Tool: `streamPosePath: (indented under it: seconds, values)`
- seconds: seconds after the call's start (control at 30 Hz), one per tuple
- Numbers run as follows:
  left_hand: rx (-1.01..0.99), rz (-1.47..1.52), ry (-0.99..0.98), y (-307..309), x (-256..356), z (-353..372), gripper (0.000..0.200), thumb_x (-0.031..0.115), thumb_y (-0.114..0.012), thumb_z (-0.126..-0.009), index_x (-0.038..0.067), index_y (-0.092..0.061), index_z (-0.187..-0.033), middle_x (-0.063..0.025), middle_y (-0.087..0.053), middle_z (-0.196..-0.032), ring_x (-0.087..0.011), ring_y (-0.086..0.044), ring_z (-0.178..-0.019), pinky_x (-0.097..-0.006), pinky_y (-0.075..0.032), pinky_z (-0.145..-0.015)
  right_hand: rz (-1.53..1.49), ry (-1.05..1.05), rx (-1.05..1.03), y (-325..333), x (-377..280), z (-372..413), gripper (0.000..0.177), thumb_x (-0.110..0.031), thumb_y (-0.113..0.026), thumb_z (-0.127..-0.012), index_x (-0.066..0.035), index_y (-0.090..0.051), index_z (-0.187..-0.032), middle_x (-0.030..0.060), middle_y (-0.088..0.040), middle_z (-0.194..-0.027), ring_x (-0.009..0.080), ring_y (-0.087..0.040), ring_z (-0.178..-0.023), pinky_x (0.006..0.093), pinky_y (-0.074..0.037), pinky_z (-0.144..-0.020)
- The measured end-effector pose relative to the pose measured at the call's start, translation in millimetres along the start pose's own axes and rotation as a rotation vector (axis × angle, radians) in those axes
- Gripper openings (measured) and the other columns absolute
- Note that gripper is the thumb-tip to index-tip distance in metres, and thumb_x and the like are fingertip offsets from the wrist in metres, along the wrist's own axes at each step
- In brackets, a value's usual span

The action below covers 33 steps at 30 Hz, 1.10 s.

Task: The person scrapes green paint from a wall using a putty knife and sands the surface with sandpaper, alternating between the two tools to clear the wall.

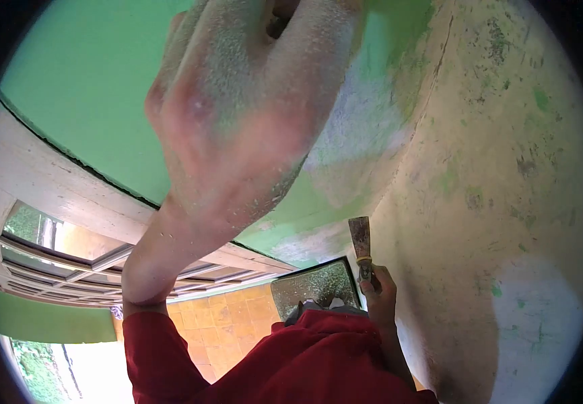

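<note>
My left hand [237, 114] is raised large and close to the camera, its back coated in pale dust and flakes. Its fingers run past the top edge, so whether they are spread or closed does not show. Lower right, my right hand [380, 293] is closed around the handle of a paint scraper [361, 236]. The scraper's worn, stained blade points upward, close to the wall. The wall [332, 182] ahead carries green paint with pale bare patches. To the right, another wall [480, 195] is mostly scraped to a beige surface with green traces.
I stand on a dark-edged platform [291, 293] sprinkled with flakes, above an orange tiled floor [217, 323]. At left runs a white wooden frame with window panes [69, 236]. A crack [433, 87] follows the corner between the walls.
</note>
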<state>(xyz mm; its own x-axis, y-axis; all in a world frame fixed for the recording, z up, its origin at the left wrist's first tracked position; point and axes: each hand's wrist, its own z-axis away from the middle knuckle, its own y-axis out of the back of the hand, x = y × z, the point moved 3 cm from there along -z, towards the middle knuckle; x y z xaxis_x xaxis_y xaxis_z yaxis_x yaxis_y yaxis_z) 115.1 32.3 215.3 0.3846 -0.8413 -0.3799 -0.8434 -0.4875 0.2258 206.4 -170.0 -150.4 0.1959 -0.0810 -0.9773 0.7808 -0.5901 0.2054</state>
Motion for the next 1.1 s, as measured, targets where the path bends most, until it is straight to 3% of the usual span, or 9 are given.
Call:
streamPosePath:
  seconds: [0.17, 0.3, 0.4, 0.47, 0.6, 0.73, 0.87, 0.93, 1.1]
  values:
    - [-0.149, -0.100, -0.079, -1.9, 28.5, 41.0, 0.033, -0.004, -0.070, -0.073, 0.006, -0.073, -0.104, -0.0079, -0.064, -0.096, -0.0173, -0.062, -0.077, -0.0310, -0.049, -0.062, -0.054, -0.037, 0.016, 0.2, -4.4, 2.7, 0.032, -0.011, -0.063, -0.089, 0.004, -0.062, -0.118, 0.0089, -0.057, -0.096, 0.0165, -0.058, -0.080, 0.0292, -0.047, -0.072]
    - [-0.538, 0.154, -0.148, -12.3, 62.4, 141.3, 0.026, 0.003, -0.068, -0.073, -0.003, -0.069, -0.098, -0.0072, -0.055, -0.083, -0.0166, -0.058, -0.076, -0.0289, -0.048, -0.066, -0.021, -0.026, 0.018, 6.7, 4.4, 4.5, 0.033, -0.010, -0.064, -0.089, 0.003, -0.062, -0.119, 0.0087, -0.057, -0.096, 0.0162, -0.058, -0.081, 0.0296, -0.047, -0.071]
    - [-0.649, 0.362, -0.024, -15.8, 70.5, 190.4, 0.048, 0.000, -0.064, -0.069, -0.005, -0.067, -0.116, -0.0054, -0.051, -0.077, -0.0166, -0.057, -0.070, -0.0316, -0.048, -0.063, 0.019, -0.022, 0.008, 13.4, 5.6, 10.9, 0.033, -0.011, -0.064, -0.089, 0.003, -0.062, -0.118, 0.0083, -0.057, -0.095, 0.0155, -0.058, -0.081, 0.0295, -0.047, -0.071]
    - [-0.607, 0.340, -0.052, -7.3, 61.8, 176.6, 0.035, 0.004, -0.068, -0.068, -0.005, -0.070, -0.101, -0.0052, -0.055, -0.083, -0.0139, -0.056, -0.073, -0.0305, -0.043, -0.063, 0.025, -0.012, 0.017, 12.1, 6.8, 7.2, 0.032, -0.011, -0.064, -0.089, 0.003, -0.062, -0.118, 0.0081, -0.057, -0.094, 0.0151, -0.057, -0.082, 0.0293, -0.047, -0.071]
    - [-0.096, 0.140, -0.080, 23.3, 25.4, 53.7, 0.036, 0.005, -0.068, -0.067, -0.002, -0.070, -0.103, -0.0012, -0.055, -0.082, -0.0120, -0.056, -0.070, -0.0290, -0.038, -0.064, -0.204, -0.152, 0.011, -1.6, 9.6, -4.4, 0.027, -0.011, -0.061, -0.090, 0.000, -0.062, -0.115, 0.0044, -0.057, -0.091, 0.0137, -0.055, -0.079, 0.0288, -0.046, -0.072]
    - [0.040, 0.059, -0.209, -2.6, 25.7, 28.2, 0.035, 0.006, -0.068, -0.068, -0.001, -0.071, -0.103, -0.0017, -0.056, -0.084, -0.0135, -0.058, -0.074, -0.0302, -0.041, -0.069, -0.475, -0.076, -0.106, -21.7, -22.6, -50.4, 0.026, -0.013, -0.061, -0.090, -0.002, -0.061, -0.114, 0.0010, -0.059, -0.091, 0.0123, -0.057, -0.081, 0.0285, -0.045, -0.074]
    - [-0.239, 0.115, -0.132, -27.8, 44.2, 77.9, 0.032, 0.008, -0.067, -0.069, -0.002, -0.070, -0.099, -0.0047, -0.058, -0.092, -0.0173, -0.059, -0.085, -0.0343, -0.045, -0.083, -0.172, 0.020, -0.145, -26.9, 25.7, -56.6, 0.026, -0.016, -0.062, -0.089, -0.002, -0.062, -0.111, 0.0041, -0.061, -0.082, 0.0126, -0.058, -0.077, 0.0308, -0.046, -0.071]
    - [-0.426, 0.157, -0.202, -30.8, 60.3, 118.7, 0.033, 0.006, -0.066, -0.070, -0.002, -0.069, -0.103, -0.0043, -0.056, -0.088, -0.0182, -0.059, -0.084, -0.0349, -0.045, -0.081, 0.254, -0.196, -0.362, -20.5, 51.6, -34.8, 0.031, -0.023, -0.064, -0.088, -0.003, -0.065, -0.113, 0.0125, -0.069, -0.083, 0.0188, -0.067, -0.078, 0.0354, -0.051, -0.074]
    - [-0.780, 0.336, -0.254, -51.1, 109.1, 246.6, 0.036, 0.003, -0.065, -0.072, -0.003, -0.066, -0.107, -0.0057, -0.056, -0.087, -0.0202, -0.060, -0.083, -0.0368, -0.048, -0.081, 0.516, -0.398, -0.432, -3.9, 185.0, 18.8, 0.043, -0.034, -0.071, -0.080, -0.003, -0.070, -0.109, 0.0192, -0.072, -0.096, 0.0308, -0.070, -0.092, 0.0402, -0.054, -0.082]
